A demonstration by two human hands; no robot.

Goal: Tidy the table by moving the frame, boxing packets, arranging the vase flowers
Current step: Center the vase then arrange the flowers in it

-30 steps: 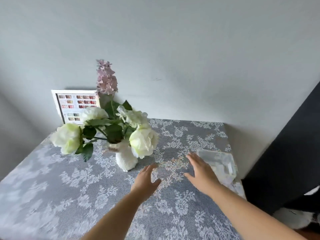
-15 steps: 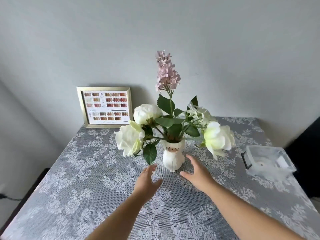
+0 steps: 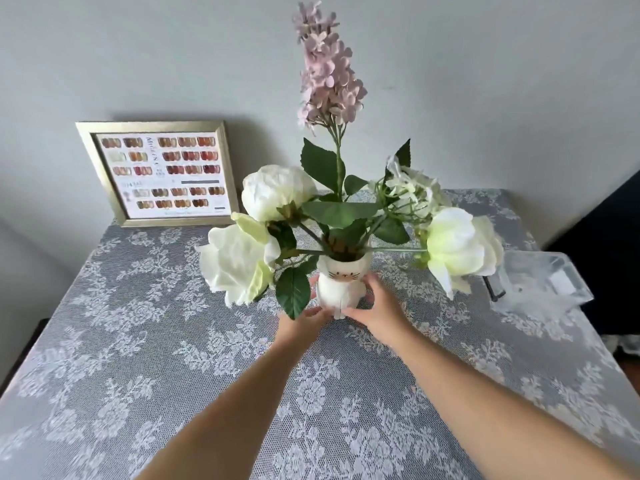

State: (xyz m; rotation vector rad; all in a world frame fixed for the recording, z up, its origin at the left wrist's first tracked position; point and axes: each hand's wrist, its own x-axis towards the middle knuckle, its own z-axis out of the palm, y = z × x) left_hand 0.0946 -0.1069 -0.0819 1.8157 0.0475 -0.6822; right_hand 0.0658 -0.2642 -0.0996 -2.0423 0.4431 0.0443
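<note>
lace-covered table (image 3: 138, 341) – vase (image 3: 341, 287) clasped between left hand (image 3: 304, 318), right hand (image 3: 379, 311)

Standing upright on the table (image 3: 138, 341), about mid-width and toward the far half: the vase (image 3: 341, 284). Cupping its lower sides, the left hand (image 3: 304, 320) on the left and the right hand (image 3: 377, 311) on the right, both touching it, forearms running back toward the near edge. In the vase, the flowers (image 3: 277, 192), spreading left and right over the table, one tall stem (image 3: 329, 71) rising above the rest. Far left, on the table's far edge and leaning against the wall (image 3: 485, 81): the frame (image 3: 152, 126). Well right of the vase, near the right edge: the box (image 3: 540, 282).
</note>
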